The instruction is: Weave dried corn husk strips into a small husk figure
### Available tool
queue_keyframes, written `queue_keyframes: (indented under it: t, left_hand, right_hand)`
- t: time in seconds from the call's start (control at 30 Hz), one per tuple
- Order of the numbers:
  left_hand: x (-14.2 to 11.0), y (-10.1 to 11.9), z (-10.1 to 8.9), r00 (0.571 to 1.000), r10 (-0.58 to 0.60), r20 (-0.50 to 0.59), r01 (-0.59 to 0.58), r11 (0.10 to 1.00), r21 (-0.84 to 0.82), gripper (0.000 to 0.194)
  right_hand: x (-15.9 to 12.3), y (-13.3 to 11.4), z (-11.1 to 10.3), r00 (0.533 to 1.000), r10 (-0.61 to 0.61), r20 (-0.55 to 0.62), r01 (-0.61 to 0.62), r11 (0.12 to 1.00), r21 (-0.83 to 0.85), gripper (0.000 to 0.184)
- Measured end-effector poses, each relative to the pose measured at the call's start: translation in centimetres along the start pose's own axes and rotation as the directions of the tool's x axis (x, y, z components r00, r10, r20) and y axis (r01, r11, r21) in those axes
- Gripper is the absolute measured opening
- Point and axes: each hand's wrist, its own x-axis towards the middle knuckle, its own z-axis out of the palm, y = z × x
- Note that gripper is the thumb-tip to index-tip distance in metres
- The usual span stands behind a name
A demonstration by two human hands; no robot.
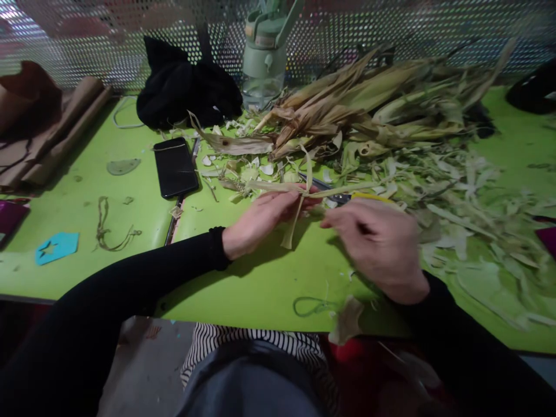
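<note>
My left hand [267,217] reaches in from the left, its fingers and thumb closed on crossed corn husk strips [307,191]. The strips meet at the fingertips; one end points up, one hangs down, and others stretch sideways. My right hand [376,246] is a little to the right, curled, with thumb and finger pressed together; it is slightly blurred. Whether it pinches a strip end cannot be made out. Scissors with a yellow handle [371,197] lie just behind the right hand, partly covered by husk.
Dried corn husks [365,104] are heaped at the back, with shredded husk [473,197] spread to the right. A phone [175,167], twine [108,231], a blue tag [56,248] and brown paper [65,133] lie left. A bottle [263,63] and black cloth [186,87] are behind.
</note>
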Motion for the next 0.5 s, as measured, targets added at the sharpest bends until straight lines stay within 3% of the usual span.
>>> queue_keyframes:
  t: [0.07,0.23,0.33,0.5]
  left_hand:
    - [-0.1,-0.2,0.2,1.000,0.028,0.005,-0.028,1.000,-0.011,0.024]
    - [-0.3,-0.7,0.5,0.994,0.067,0.087,-0.070,0.997,0.040,0.019]
    - [-0.2,-0.8,0.3,0.990,0.094,0.108,-0.101,0.993,0.062,0.025]
    - [0.0,-0.9,0.3,0.994,0.102,0.027,-0.103,0.994,0.040,0.017]
  right_hand:
    - [0.0,-0.2,0.7,0.986,0.032,0.165,-0.037,0.999,0.024,0.038]
    - [0.0,-0.3,1.5,0.963,0.123,0.238,-0.133,0.991,0.025,0.033]
    - [0.0,-0.2,1.3,0.959,0.163,0.231,-0.174,0.984,0.031,0.029]
    - [0.0,0.0,1.1,0.964,0.243,0.105,-0.247,0.968,0.035,0.022]
